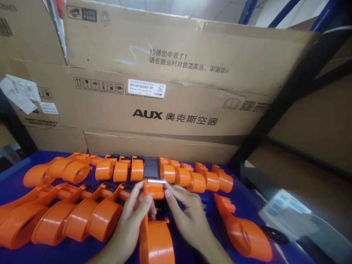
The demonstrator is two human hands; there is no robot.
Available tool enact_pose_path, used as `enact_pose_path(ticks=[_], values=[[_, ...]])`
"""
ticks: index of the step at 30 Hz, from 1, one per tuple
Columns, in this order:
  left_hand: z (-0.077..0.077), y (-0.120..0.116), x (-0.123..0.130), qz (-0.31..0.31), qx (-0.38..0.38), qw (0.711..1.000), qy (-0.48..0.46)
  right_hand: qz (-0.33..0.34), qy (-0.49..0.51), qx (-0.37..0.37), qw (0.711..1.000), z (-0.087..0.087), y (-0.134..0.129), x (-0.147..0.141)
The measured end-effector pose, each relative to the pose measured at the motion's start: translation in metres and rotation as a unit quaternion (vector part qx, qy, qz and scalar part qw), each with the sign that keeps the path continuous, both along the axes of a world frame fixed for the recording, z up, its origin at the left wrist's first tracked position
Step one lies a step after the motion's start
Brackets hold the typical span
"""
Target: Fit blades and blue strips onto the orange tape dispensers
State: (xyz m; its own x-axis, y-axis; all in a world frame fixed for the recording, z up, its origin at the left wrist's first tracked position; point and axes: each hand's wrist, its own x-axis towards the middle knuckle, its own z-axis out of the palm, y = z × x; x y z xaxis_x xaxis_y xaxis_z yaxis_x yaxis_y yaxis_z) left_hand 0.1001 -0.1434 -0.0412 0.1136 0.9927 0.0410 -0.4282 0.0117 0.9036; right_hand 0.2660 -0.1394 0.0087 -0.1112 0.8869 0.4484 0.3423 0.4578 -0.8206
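At the far left, white paper labels mark the cardboard that stands behind the blue surface. Below, at the lower left of the frame, a front row of orange dispensers lies with the rings close side by side, and a back row of the same parts runs beyond it. Towards the lower centre comes the left hand, its grip closed, thumb and fingers about the left side of the head of one orange dispenser. This dispenser is at the bottom centre, head upward and ring hanging below, with a toothed metal blade along the head's top edge. The right hand has its thumb and forefinger near each other at the head's right end, by the blade; whether they pinch it I cannot tell. Behind this hand, more rings continue the back row. Further right, a single dispenser lies apart, then a blurred white-and-blue packet beside a black rack post slanting to the upper right.
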Motion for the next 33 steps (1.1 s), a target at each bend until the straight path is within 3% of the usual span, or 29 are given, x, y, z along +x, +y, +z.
enact_pose_path(ticks=[7,12,16,24,33], values=[[0.009,0.006,0.001,0.005,-0.044,0.999,-0.018,0.028,-0.087,0.041,0.995,0.004,0.001,0.007],[0.018,0.004,-0.005,0.046,-0.073,0.996,-0.019,-0.077,-0.199,0.059,0.975,-0.005,0.022,0.037],[0.019,0.000,-0.008,0.041,-0.106,0.993,-0.029,-0.062,-0.299,0.026,0.952,-0.015,0.035,0.054],[0.022,0.001,-0.006,0.047,-0.091,0.994,-0.040,-0.034,-0.390,0.001,0.920,-0.021,0.040,0.047],[0.024,0.000,-0.006,0.045,-0.083,0.995,-0.029,-0.055,-0.407,0.012,0.912,-0.023,0.037,0.044]])
